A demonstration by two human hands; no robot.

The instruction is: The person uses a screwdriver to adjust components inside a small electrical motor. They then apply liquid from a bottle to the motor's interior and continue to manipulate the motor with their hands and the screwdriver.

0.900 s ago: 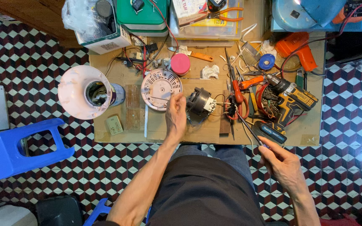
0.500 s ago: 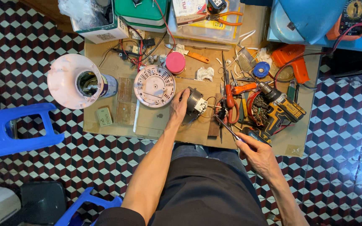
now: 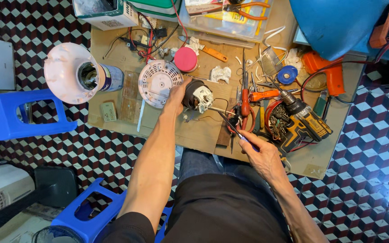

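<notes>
My left hand (image 3: pixel 176 96) grips a small black and white electric motor (image 3: pixel 196 96) with loose wires, holding it on the brown work board (image 3: pixel 194 130). My right hand (image 3: pixel 262 155) holds a thin screwdriver (image 3: pixel 232 128) whose tip points up toward the motor. A round white slotted fan cover (image 3: pixel 159 83) lies just left of the motor. A pink round lid (image 3: pixel 186 59) sits above it.
A white fan base (image 3: pixel 75 74) stands at the board's left. A yellow and black drill (image 3: pixel 300 119), red-handled pliers (image 3: pixel 245 101), orange tools and wires crowd the right. Two blue plastic stools (image 3: pixel 12 114) sit on the checkered floor. Boxes line the top edge.
The camera has moved closer. My left hand has closed around the motor and lifted its end; my right hand has brought the screwdriver up toward it.
</notes>
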